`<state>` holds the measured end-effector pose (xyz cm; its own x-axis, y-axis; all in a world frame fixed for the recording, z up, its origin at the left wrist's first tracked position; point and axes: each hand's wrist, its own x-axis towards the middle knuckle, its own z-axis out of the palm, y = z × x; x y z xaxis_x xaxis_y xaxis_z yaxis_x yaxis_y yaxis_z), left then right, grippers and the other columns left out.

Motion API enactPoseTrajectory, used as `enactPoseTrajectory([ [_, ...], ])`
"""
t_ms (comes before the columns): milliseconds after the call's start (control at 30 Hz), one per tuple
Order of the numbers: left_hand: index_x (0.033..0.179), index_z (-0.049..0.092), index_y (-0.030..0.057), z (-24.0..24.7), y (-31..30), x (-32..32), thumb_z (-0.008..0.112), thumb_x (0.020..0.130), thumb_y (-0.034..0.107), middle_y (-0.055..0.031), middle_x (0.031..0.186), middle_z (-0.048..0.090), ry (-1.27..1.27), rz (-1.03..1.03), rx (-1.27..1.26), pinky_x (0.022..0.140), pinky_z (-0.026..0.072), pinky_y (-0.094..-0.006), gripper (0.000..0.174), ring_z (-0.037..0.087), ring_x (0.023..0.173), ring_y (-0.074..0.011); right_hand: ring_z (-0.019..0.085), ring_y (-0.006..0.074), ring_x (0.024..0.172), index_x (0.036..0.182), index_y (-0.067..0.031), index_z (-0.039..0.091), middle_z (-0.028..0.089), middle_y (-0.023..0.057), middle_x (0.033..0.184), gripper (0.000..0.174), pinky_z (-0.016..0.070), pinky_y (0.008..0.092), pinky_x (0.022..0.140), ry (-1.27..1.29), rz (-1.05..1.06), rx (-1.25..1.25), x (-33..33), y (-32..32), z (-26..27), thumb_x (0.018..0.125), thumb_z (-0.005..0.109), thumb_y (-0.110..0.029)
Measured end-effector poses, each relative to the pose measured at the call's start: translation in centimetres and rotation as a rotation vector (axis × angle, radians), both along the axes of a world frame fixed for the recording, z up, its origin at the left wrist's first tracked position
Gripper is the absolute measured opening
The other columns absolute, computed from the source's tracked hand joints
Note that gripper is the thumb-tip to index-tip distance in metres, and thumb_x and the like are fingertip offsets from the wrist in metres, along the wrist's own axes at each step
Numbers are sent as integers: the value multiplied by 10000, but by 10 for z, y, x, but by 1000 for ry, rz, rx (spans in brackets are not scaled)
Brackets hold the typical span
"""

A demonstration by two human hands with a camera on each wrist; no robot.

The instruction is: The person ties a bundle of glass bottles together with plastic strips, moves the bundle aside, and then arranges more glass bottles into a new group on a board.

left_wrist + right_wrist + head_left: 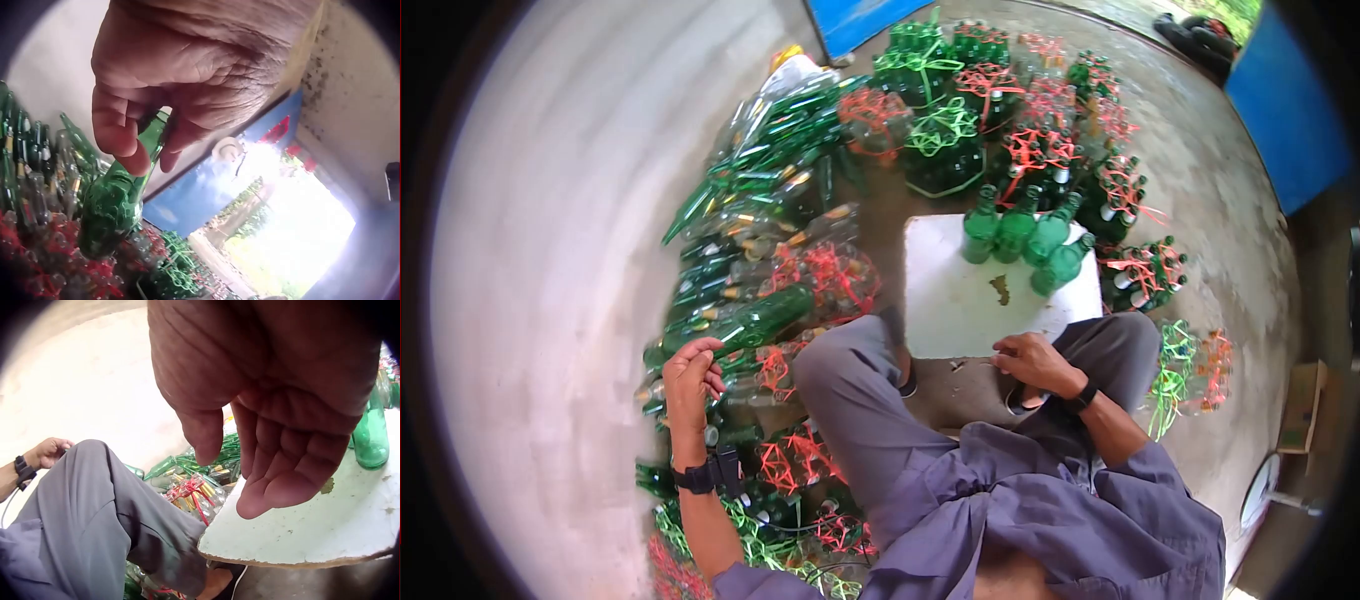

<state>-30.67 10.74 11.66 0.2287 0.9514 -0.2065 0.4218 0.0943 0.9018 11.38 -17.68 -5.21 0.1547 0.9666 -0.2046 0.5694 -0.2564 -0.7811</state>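
Observation:
In the left wrist view a green glass bottle (pixel 112 209) hangs by its neck from the thumb and fingers of my left hand (pixel 690 375). In the head view that hand is at the left, over the heap of bottles, and the bottle (pixel 760 318) points away toward the red-tied bundles. My right hand (pixel 1037 362) hovers at the near edge of the white board (pixel 950 325), fingers loosely bent with nothing in them. Several green bottles (pixel 1012 240) stand at the board's far right corner; the closest one (pixel 372 434) also shows in the right wrist view.
Loose bottles (pixel 745 165) lie piled along the pale wall (pixel 560 250). Bundles tied with red string (pixel 830 280) and green string (pixel 945 125) surround the board. My knees (pixel 840 360) flank its near side. Blue doors (pixel 1290 110) stand at the doorway.

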Motion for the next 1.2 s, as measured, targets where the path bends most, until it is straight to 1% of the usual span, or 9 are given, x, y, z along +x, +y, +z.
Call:
enactPoseTrajectory([
  [167, 1055, 742, 8, 31, -19, 93, 538, 956, 106, -16, 721, 645, 154, -373, 65, 464, 417, -195, 247, 568, 525, -51, 722, 316, 764, 1111, 82, 700, 733, 232, 942, 401, 562, 398, 724, 115, -136, 36, -3, 2, 3, 925, 676, -274],
  [233, 1028, 749, 8, 33, -32, 130, 549, 955, 93, -9, 696, 652, 180, -455, 106, 532, 484, -249, 229, 597, 573, -83, 714, 253, 692, 1133, 92, 683, 738, 220, 943, 385, 562, 364, 671, 172, -164, 88, -7, 3, 4, 927, 693, -233],
  [367, 1045, 743, 40, 10, -52, 193, 580, 926, 143, -163, 778, 705, 236, -787, 407, 736, 554, -413, 227, 713, 756, -299, 713, 211, 691, 1232, 57, 642, 738, 199, 1026, 416, 569, 341, 668, 316, -291, 172, -14, 8, 5, 907, 736, -184],
  [467, 1034, 760, 75, -31, -62, 229, 585, 918, 145, -143, 782, 719, 198, -958, 692, 667, 565, -397, 222, 711, 698, -286, 724, 196, 744, 1338, 4, 584, 707, 185, 1157, 511, 579, 319, 686, 209, -307, 270, -17, 11, 8, 889, 768, -156],
  [633, 980, 752, 107, -62, -99, 269, 580, 895, 186, -181, 839, 712, 354, -1044, 639, 741, 559, -483, 208, 692, 803, -387, 731, 192, 795, 1416, -54, 536, 671, 170, 1261, 638, 588, 304, 692, 3, -301, 399, -19, 12, 26, 842, 809, -108],
  [700, 954, 741, 112, -74, -109, 278, 577, 890, 194, -175, 820, 707, 351, -1059, 644, 726, 556, -496, 194, 688, 787, -389, 722, 266, 775, 1378, -40, 539, 663, 203, 1192, 625, 575, 387, 737, -26, -251, 480, -19, 14, 30, 814, 801, -97],
  [933, 929, 672, 136, -90, -136, 292, 576, 886, 192, -162, 726, 653, 287, -1060, 751, 630, 529, -506, 119, 661, 696, -380, 682, 248, 729, 1314, -26, 592, 700, 181, 1029, 535, 552, 360, 704, 89, -306, 423, -16, 20, 13, 802, 750, -9],
  [1033, 992, 699, 130, -86, -140, 289, 583, 888, 163, -153, 741, 654, 171, -1018, 724, 619, 523, -511, 159, 655, 692, -384, 666, 208, 724, 1247, -13, 630, 702, 172, 939, 452, 539, 343, 683, 229, -383, 450, -11, 23, -1, 814, 760, -21],
  [1200, 1233, 708, 85, -54, -125, 248, 651, 916, 89, -189, 894, 714, -54, -824, 549, 652, 563, -387, 322, 705, 740, -313, 666, 160, 689, 1134, 10, 664, 715, 144, 863, 300, 531, 332, 633, 138, -460, 401, -8, 27, 22, 869, 759, -96],
])
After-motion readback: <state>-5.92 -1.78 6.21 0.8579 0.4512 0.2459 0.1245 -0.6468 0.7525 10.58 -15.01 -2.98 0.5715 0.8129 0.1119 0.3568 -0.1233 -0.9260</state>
